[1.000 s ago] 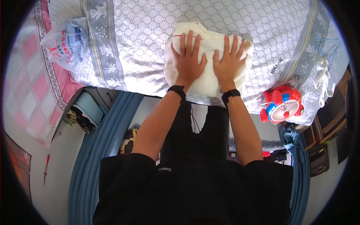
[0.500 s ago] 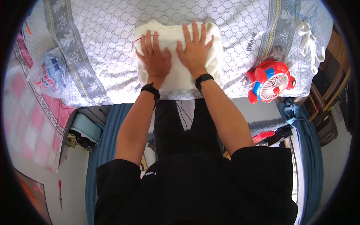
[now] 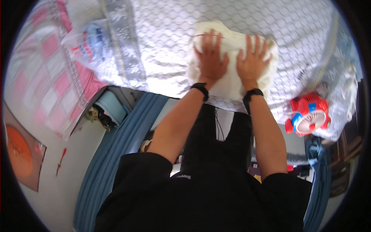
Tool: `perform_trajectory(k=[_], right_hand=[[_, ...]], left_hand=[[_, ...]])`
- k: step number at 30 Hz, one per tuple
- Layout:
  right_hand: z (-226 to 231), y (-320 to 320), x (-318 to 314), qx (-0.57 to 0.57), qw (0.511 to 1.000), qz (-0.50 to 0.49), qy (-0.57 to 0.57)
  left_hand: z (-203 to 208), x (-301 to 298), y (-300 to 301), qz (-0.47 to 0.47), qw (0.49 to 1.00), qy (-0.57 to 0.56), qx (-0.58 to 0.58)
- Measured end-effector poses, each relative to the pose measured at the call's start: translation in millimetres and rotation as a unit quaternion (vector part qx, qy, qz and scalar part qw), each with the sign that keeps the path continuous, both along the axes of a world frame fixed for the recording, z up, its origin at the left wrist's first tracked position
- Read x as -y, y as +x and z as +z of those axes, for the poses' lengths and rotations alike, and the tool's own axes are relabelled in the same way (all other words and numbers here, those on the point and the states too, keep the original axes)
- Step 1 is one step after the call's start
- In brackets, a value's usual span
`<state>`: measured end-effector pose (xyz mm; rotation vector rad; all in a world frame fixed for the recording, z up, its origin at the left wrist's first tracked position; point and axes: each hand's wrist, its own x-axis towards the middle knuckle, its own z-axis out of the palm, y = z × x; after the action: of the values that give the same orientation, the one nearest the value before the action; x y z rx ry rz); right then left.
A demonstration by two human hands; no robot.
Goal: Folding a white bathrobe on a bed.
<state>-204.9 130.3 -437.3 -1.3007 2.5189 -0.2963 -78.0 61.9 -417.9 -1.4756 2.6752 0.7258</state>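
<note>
On the white patterned bedspread lies a folded cream cloth (image 3: 231, 85), thick and soft, with a thin dark-red line near its far left edge. My left hand (image 3: 211, 62) rests palm down on its left half, fingers stretched forward. Flat on the right half is my right hand (image 3: 251, 63), its fingers spread wide. Neither hand grips the cloth. Both wrists wear black bands. My palms hide part of the cloth's top.
A clear plastic bag (image 3: 92, 46) with blue and red print lies to the left. Near the bed's front right edge stands a red and blue toy-shaped fan (image 3: 309, 114). White straps (image 3: 351, 92) lie at the far right. Blue curtains (image 3: 116, 139) hang below left.
The whole view has shifted and tilted, so the cloth, hands and fan appear farther right. Both hands stay flat on the cloth with their fingers out.
</note>
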Motion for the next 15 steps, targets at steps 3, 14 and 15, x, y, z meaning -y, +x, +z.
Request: perform_trajectory(k=[3, 14, 15], right_hand=[[7.5, 0.8, 3.1, 0.013, 1.0, 0.0, 0.01], [8.9, 5.4, 5.5, 0.019, 1.0, 0.007, 0.008], [6.9, 5.3, 5.9, 0.017, 1.0, 0.008, 0.002]], left_hand=[[10.6, 3.8, -1.8, 0.016, 1.0, 0.019, -0.007], [14.3, 3.4, 1.7, 0.028, 0.999, 0.004, -0.023], [13.4, 4.4, 1.8, 0.026, 1.0, -0.001, -0.017]])
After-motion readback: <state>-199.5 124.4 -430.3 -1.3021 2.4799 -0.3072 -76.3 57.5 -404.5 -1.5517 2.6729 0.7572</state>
